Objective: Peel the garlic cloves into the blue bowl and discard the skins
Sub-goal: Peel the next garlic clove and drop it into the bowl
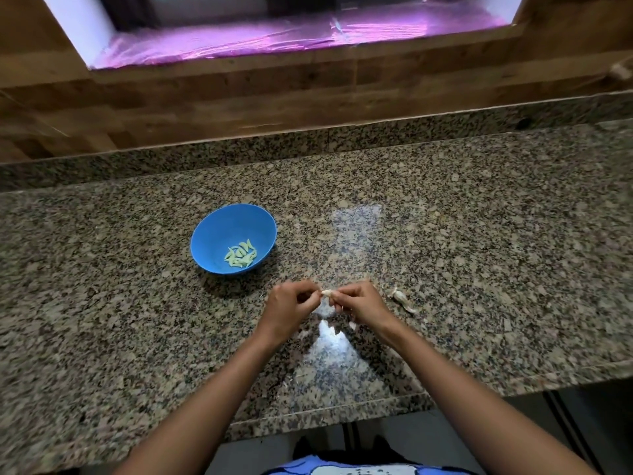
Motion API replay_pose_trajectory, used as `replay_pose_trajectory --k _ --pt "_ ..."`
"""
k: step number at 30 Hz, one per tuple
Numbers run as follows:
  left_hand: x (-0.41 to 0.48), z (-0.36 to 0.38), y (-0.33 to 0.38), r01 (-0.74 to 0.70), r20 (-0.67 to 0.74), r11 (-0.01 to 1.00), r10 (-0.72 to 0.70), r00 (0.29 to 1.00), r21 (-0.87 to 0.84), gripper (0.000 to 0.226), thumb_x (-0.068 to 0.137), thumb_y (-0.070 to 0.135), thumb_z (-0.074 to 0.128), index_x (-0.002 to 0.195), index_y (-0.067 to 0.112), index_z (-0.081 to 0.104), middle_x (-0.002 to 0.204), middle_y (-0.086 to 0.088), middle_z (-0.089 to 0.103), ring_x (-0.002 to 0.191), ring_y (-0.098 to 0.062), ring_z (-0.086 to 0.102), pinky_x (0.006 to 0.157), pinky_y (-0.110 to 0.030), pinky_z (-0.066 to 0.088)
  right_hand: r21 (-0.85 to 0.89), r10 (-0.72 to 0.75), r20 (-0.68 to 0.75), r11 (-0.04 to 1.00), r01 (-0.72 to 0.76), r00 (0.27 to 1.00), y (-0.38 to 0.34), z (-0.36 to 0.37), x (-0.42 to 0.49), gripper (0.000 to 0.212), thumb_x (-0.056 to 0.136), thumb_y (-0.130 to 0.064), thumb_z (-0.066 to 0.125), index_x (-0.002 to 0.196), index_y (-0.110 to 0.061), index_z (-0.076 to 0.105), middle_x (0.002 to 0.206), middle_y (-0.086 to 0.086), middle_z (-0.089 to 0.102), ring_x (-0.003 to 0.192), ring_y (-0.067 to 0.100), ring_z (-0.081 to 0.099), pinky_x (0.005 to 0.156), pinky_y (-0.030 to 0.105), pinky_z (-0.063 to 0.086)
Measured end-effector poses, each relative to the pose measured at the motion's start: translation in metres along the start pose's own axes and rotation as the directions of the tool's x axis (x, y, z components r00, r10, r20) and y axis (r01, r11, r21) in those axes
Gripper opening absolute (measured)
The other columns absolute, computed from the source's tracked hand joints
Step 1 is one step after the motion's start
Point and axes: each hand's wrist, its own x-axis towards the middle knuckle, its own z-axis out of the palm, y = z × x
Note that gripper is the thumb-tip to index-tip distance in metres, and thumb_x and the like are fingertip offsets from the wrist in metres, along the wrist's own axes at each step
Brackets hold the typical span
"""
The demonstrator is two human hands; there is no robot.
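As garlic clove (326, 293) sits pinched between hands (291, 305) (356, 303), blue bowl (219, 229) apart

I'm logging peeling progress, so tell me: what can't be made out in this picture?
Garlic clove, head view: the left hand and right hand pinching it cover most of it; remaining skin cannot be judged.
Peeled cloves in the blue bowl, head view: too small and overlapping to count.
Pale scrap on the counter beside the right hand, head view: too small to tell skin from clove.

Bare forearms (202, 392), blue shirt (306, 463), white print (359, 471)
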Motion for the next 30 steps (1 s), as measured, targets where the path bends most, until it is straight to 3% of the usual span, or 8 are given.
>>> replay_pose_trajectory --k 6,10,12,17,19,22,26,30 --pt "-0.008 0.003 -0.002 -0.070 0.002 0.990 0.071 0.997 0.126 0.011 0.086 0.009 0.064 0.080 0.007 0.073 0.063 0.000 0.064 0.050 -0.002 0.049 0.046 -0.010 0.036 -0.145 0.010 0.018 0.989 -0.007 1.000 0.018 0.007 -0.008 0.025 0.089 -0.019 0.060 0.065 -0.021 0.068 0.062 -0.003 0.063 0.060 0.007 0.055 0.065 0.028 0.044" --pt "-0.013 0.007 -0.001 -0.021 0.011 0.999 0.020 1.000 0.032 0.011 0.086 0.008 0.063 0.079 0.008 0.071 0.064 -0.003 0.065 0.050 -0.010 0.054 0.044 -0.014 0.039 -0.085 -0.004 -0.091 0.996 -0.004 0.996 0.017 0.000 -0.006 0.020 0.089 -0.023 0.060 0.071 -0.018 0.067 0.055 -0.009 0.059 0.048 0.004 0.045 0.052 0.019 0.035" --pt "-0.009 0.005 -0.001 0.085 -0.040 0.993 -0.089 0.995 -0.086 0.006 0.085 0.012 0.067 0.082 0.012 0.072 0.065 0.001 0.066 0.050 -0.001 0.054 0.045 -0.011 0.039 -0.125 0.000 -0.103 0.992 -0.013 0.995 0.022 -0.004 -0.005 0.018 0.088 -0.026 0.061 0.073 -0.020 0.068 0.052 -0.008 0.057 0.045 0.007 0.038 0.048 0.021 0.030" --pt "-0.011 0.013 -0.019 0.298 0.076 0.953 -0.294 0.953 -0.054 0.019 0.084 0.008 0.068 0.100 0.017 0.072 0.096 0.006 0.070 0.080 0.004 0.061 0.066 -0.006 0.047 -0.209 0.011 -0.060 0.978 -0.023 0.998 0.036 -0.003 -0.007 0.023 0.086 -0.035 0.063 0.075 -0.017 0.072 0.061 -0.005 0.067 0.051 0.010 0.048 0.058 0.030 0.041" --pt "-0.016 0.019 -0.018 0.292 0.120 0.953 -0.282 0.952 -0.076 0.026 0.087 0.007 0.062 0.109 0.021 0.069 0.107 0.013 0.065 0.094 -0.001 0.061 0.078 -0.010 0.048 -0.229 0.031 -0.040 0.973 -0.040 0.999 0.041 -0.001 -0.007 0.020 0.086 -0.036 0.063 0.077 -0.021 0.072 0.069 -0.001 0.071 0.059 0.019 0.055 0.062 0.036 0.043" --pt "-0.017 0.023 -0.007 0.282 0.089 0.932 -0.269 0.959 -0.228 0.024 0.085 0.015 0.068 0.108 0.020 0.070 0.106 0.013 0.066 0.094 -0.003 0.064 0.085 -0.022 0.053 -0.269 0.044 -0.007 0.962 -0.044 0.999 0.041 0.001 -0.009 0.023 0.089 -0.036 0.058 0.074 -0.024 0.069 0.072 -0.001 0.070 0.066 0.020 0.062 0.068 0.043 0.050" --pt "-0.015 0.023 0.001 0.398 0.113 0.746 -0.404 0.908 -0.534 0.018 0.075 -0.004 0.072 0.091 0.003 0.071 0.090 -0.013 0.072 0.089 -0.026 0.069 0.082 -0.037 0.057 -0.008 0.067 0.072 0.998 -0.067 0.995 0.031 0.001 -0.014 0.024 0.096 -0.014 0.047 0.082 -0.009 0.067 0.063 -0.002 0.064 0.055 0.018 0.052 0.049 0.026 0.042" --pt "-0.016 0.019 0.004 0.402 0.135 0.602 -0.438 0.889 -0.690 0.021 0.074 -0.008 0.069 0.092 0.002 0.068 0.090 -0.015 0.071 0.083 -0.023 0.069 0.073 -0.029 0.057 0.340 0.260 0.217 0.883 -0.323 0.941 0.024 -0.002 -0.015 0.025 0.097 -0.012 0.041 0.085 -0.007 0.062 0.064 -0.003 0.059 0.049 0.007 0.045 0.036 0.015 0.029"
